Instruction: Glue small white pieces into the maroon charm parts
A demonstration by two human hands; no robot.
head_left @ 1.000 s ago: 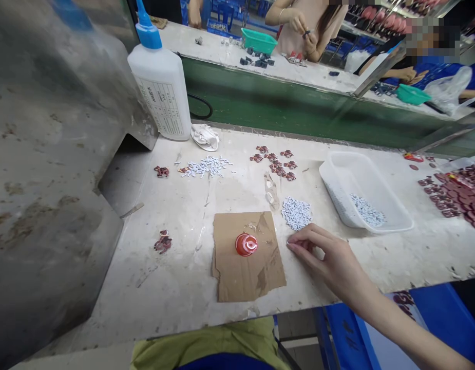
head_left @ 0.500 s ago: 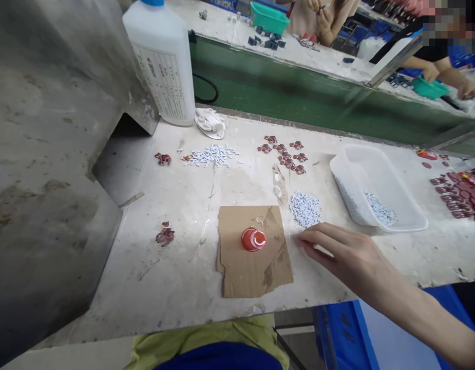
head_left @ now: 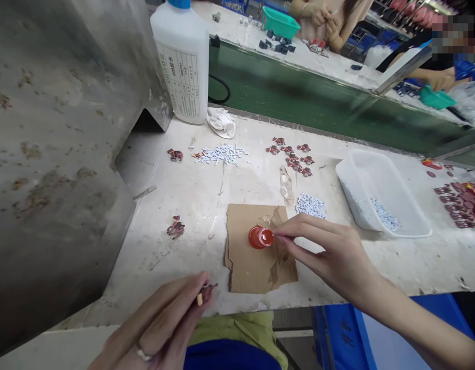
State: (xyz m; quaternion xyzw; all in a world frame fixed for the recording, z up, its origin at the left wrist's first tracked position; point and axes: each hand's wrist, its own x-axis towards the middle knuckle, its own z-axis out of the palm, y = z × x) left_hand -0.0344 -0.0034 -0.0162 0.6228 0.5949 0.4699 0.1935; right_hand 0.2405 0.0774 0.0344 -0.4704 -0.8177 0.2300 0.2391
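My left hand [head_left: 160,324], wearing a ring, is closed on a small dark red toy figure [head_left: 207,294] with a yellowish part, in front of the table edge. Thumb and forefinger of my right hand [head_left: 329,249] are pinched at the rim of a small red cup [head_left: 255,237]. A tiny pale piece seems to show at those fingertips, mostly hidden. The cup stands on a piece of brown cardboard [head_left: 247,275] and has a shiny wet look inside. Just behind my right hand lies a heap of small pale blue pieces [head_left: 310,204].
More pale pieces [head_left: 224,153] and dark red figures [head_left: 295,162] lie further back. At the right stands a white plastic tub [head_left: 410,234]. A large white bottle [head_left: 187,77] stands beside a metal housing [head_left: 60,154]. Co-workers' hands [head_left: 325,23] work beyond the green partition [head_left: 283,85].
My left hand has come into view with the figure in it. My right hand has moved left from beside the pale blue heap to the cup's rim. The view has shifted slightly.
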